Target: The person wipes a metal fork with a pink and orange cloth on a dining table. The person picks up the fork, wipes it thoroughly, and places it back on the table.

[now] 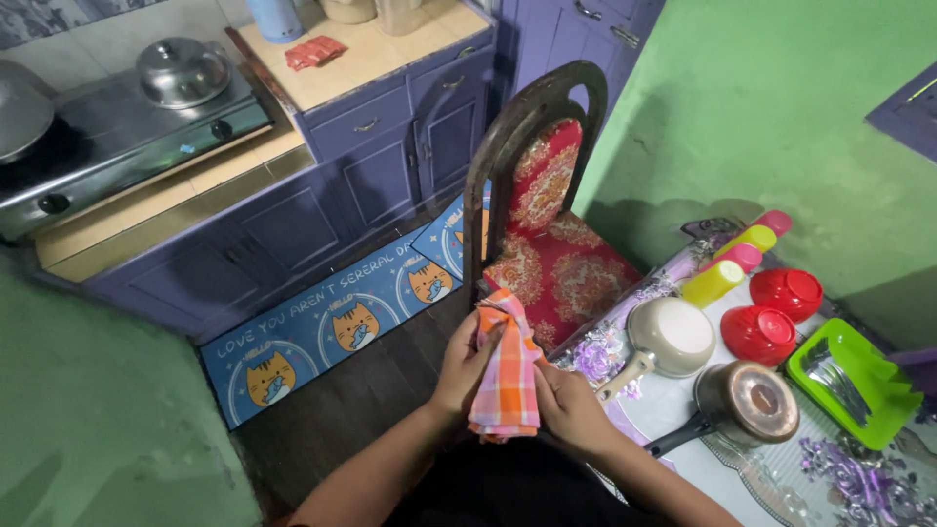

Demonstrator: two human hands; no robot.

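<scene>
1. As we hold it now, the cloth, an orange, pink and white check, hangs bunched between both hands in front of the body, above the dark floor and just beside the near edge of the desk.
2. Left hand: grip closed on the upper part of the cloth, fingers wrapped into its folds.
3. Right hand: grip closed on the lower right side of the cloth, thumb pressed against the fabric.
4. Cloth state: crumpled and loosely doubled, not spread and not neatly folded. We judge the handling to be midway, with the cloth gathered but given no tidy shape and laid nowhere.
5. Desk contents, all untouched by us: a cream pan and a dark pan, both upturned with handles towards us; two red bowls, upturned; four tumblers in yellow and pink, lying in a row; a green tray holding cutlery.
6. We cannot tell whether these wares are wet or dry.
7. Chair: dark frame, red patterned seat, standing just beyond the cloth.
8. Further off: purple cabinets, a stove with a lidded pot, and a blue mat with cat pictures.
</scene>
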